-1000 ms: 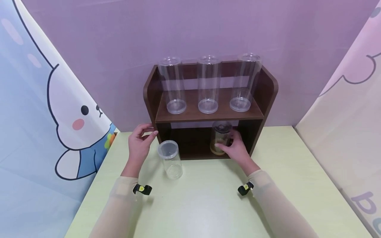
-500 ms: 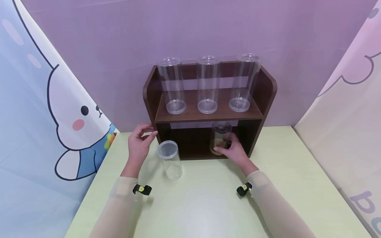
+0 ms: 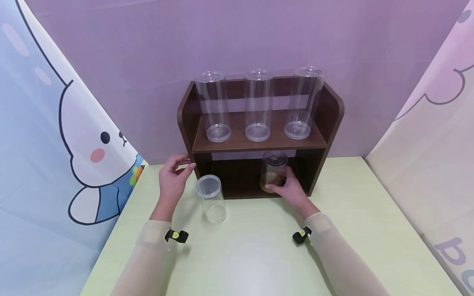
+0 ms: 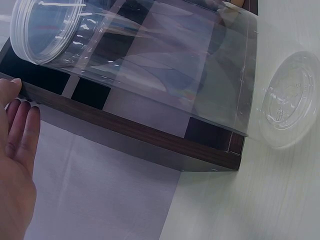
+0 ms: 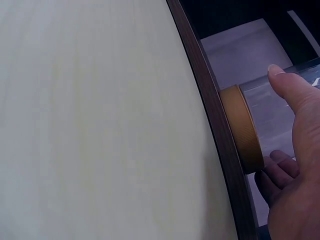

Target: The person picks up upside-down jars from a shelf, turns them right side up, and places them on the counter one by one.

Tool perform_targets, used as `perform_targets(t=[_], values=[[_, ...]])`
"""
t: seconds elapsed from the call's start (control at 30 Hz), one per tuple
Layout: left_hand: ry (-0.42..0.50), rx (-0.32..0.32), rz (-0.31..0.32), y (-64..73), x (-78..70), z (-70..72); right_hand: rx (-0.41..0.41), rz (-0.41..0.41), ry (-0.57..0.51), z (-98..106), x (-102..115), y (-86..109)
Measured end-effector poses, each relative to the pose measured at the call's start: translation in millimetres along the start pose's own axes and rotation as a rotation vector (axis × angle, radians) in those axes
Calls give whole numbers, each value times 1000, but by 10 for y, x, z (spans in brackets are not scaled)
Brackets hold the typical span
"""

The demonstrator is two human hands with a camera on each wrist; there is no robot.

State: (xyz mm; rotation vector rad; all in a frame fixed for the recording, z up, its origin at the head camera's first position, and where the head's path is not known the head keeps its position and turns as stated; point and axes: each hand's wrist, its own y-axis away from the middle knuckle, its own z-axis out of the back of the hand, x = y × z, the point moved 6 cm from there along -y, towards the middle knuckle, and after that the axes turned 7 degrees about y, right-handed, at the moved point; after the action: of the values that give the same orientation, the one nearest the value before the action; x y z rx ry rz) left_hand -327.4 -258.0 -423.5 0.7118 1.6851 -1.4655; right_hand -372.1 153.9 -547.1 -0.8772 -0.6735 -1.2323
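Note:
My right hand (image 3: 292,190) grips a clear plastic jar (image 3: 275,164) on the lower level of a dark brown two-tier rack (image 3: 259,144). The jar stands upside down. In the right wrist view its ridged orange-brown lid (image 5: 242,130) is at the bottom, right at the rack's front edge, with my thumb on one side and fingers on the other. My left hand (image 3: 173,174) is at the rack's left side panel, its thumb at the front edge and its fingers along the outer side. Close by it on the table stands another clear jar (image 3: 214,205) with a translucent lid (image 3: 208,186).
Three tall clear cylinders stand in a row on the upper shelf: left (image 3: 218,107), middle (image 3: 258,107) and right (image 3: 301,102). The pale table (image 3: 244,255) extends in front of the rack. A purple cloth (image 3: 237,37) hangs behind, with printed cloths on both sides.
My right hand has shifted very slightly left along with the jar's position on the lower level. The left hand has stayed at the side panel.

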Motion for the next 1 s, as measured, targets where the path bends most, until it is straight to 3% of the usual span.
perform_targets(t=[0.4, 0.73, 1.0], values=[[-22, 1, 4, 17, -24, 29, -4, 27, 5, 22, 18, 80], [-28, -15, 11, 41, -187, 81, 51, 39, 53, 91, 71, 262], [-11, -16, -6, 90, -321, 90, 101, 43, 14, 148, 178, 451]])
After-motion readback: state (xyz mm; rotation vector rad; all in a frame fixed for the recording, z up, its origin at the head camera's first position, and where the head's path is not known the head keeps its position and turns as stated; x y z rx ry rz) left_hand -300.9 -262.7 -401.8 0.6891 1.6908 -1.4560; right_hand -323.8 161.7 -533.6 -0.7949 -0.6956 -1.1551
